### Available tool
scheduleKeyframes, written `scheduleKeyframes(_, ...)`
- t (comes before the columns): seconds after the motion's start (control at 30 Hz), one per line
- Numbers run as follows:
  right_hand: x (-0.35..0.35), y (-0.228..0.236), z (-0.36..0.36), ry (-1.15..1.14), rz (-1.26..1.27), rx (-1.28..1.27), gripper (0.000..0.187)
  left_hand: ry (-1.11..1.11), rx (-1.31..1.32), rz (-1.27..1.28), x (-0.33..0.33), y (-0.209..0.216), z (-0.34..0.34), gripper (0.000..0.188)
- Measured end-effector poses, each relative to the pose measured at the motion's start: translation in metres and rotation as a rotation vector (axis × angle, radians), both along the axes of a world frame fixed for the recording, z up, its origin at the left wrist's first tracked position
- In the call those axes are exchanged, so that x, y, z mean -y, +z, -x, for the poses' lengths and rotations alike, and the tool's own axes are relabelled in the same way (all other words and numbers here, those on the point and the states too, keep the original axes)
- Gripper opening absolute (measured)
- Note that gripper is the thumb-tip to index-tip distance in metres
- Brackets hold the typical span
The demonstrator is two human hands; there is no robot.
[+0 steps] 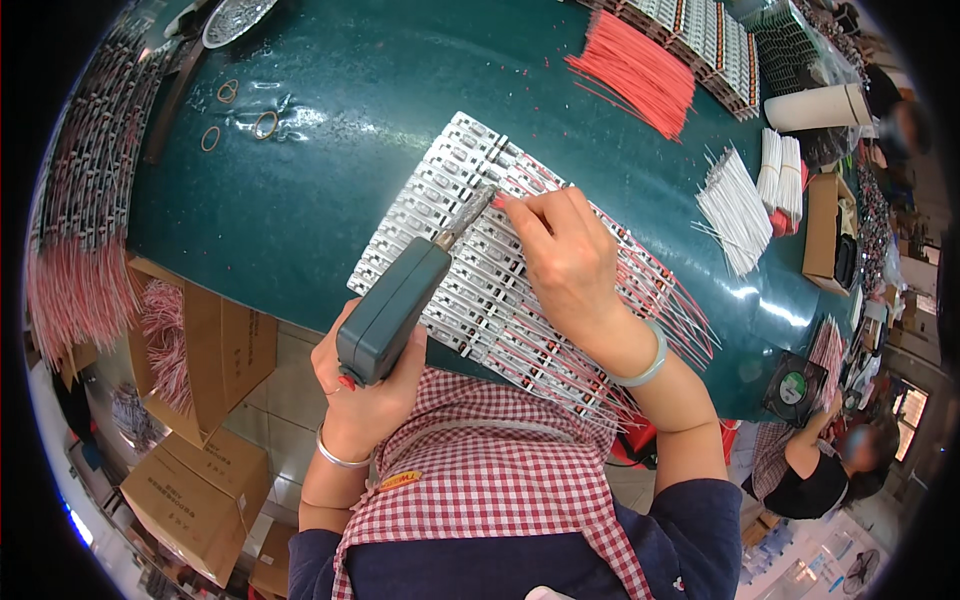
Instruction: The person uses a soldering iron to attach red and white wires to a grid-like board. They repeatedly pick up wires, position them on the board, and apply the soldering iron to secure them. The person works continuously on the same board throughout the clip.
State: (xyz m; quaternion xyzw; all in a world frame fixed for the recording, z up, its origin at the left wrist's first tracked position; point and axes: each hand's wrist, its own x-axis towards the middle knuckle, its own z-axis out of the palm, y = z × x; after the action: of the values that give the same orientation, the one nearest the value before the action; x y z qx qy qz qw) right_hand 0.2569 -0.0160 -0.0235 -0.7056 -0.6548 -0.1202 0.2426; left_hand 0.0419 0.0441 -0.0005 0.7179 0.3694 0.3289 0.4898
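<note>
My left hand (375,385) is closed around the handle of a dark green soldering gun (395,310). The gun's metal tip (470,212) points up and right onto a panel of small white circuit boards (430,220). Close beside the tip, my right hand (568,255) pinches what looks like a red wire (499,201); the fingers hide most of it. Red and white wires (675,300) trail off the panel's right side, partly under my right forearm. The panel lies slanted at the table's near edge.
Bundles of red wires (640,70) and white wires (735,210) lie on the green table (300,190). Stacked panels (715,45) stand behind. Rubber bands (265,125) lie at the left. Wired boards (80,200) hang left; cardboard boxes (200,500) stand below. A co-worker (825,455) sits right.
</note>
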Motion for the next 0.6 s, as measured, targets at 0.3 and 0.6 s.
scheduleKeyframes(0.3,0.0007,0.0015,0.0013,-0.001,0.025,0.008,0.017,0.021,0.001,-0.013,0.0006,0.0019,0.0003,0.016)
scheduleKeyframes(0.6,0.0007,0.0004,0.0014,-0.011,0.009,0.017,0.015,0.013,-0.021,-0.017,0.0017,0.0017,0.0053,0.016)
